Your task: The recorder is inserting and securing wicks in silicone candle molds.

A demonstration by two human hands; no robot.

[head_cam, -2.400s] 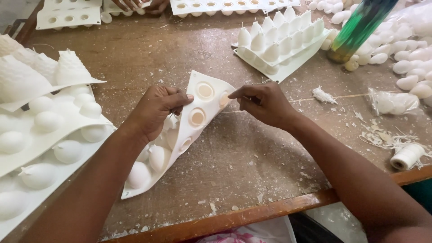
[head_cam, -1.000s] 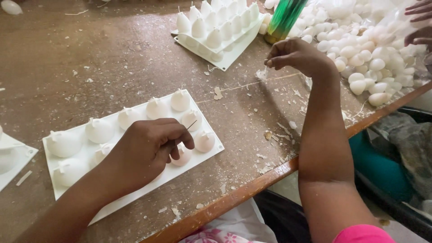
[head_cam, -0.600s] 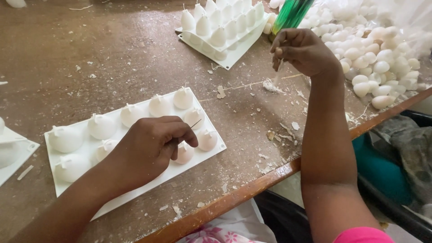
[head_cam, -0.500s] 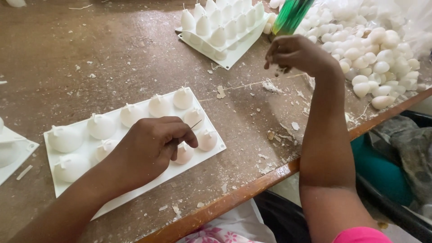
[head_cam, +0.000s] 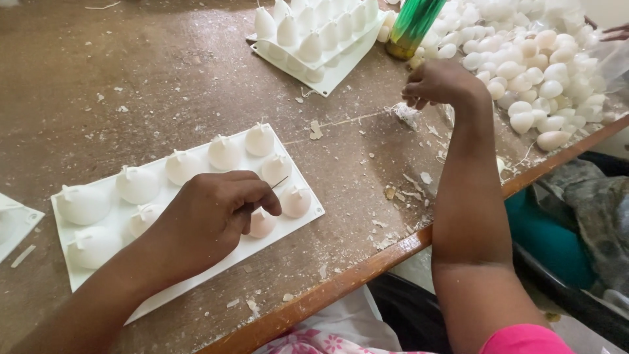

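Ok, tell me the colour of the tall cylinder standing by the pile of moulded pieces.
Green cylinder, yellowish at its base; head view.

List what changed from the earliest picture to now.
The white mould, then held up bent in both hands, now lies flat, domes up. The right hand let go and moved off towards the green bottle. The left hand stays on the mould, pinching a thin wick.

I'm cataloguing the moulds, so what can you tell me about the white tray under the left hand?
The white mould tray is a flat rectangle, seemingly soft silicone, lying dome-side up and angled on the brown table near its front edge. Two rows of rounded, nub-tipped domes rise from it. The left hand rests on the near row, pinching a thin thread over it. Wax flakes lie scattered around it.
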